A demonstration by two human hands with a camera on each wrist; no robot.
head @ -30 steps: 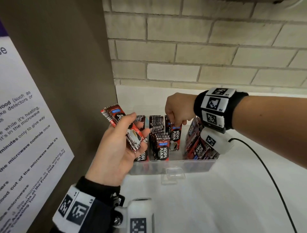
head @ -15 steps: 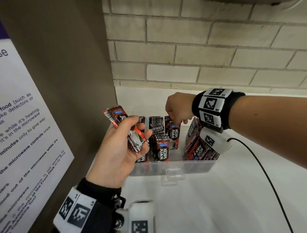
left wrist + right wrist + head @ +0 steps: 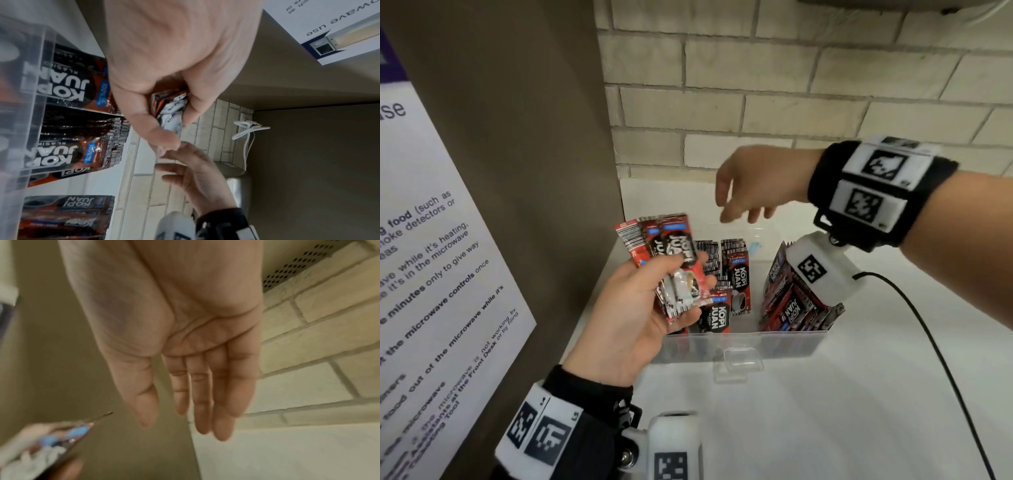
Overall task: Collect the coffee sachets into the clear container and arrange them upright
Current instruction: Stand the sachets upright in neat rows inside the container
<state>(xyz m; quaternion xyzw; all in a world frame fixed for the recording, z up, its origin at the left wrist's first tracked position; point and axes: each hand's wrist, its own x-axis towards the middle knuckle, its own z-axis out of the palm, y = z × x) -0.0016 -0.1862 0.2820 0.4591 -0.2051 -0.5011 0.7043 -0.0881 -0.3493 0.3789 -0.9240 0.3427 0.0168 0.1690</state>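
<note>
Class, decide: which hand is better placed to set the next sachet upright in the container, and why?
Right. The right hand hovers empty and open above the clear container, while the left hand grips the stack of sachets beside it.

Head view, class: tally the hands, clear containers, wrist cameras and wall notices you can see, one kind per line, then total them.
hands: 2, the left hand gripping coffee sachets, the right hand empty
clear container: 1
wrist cameras: 2, the left wrist camera and the right wrist camera
wall notice: 1
total: 6
</note>
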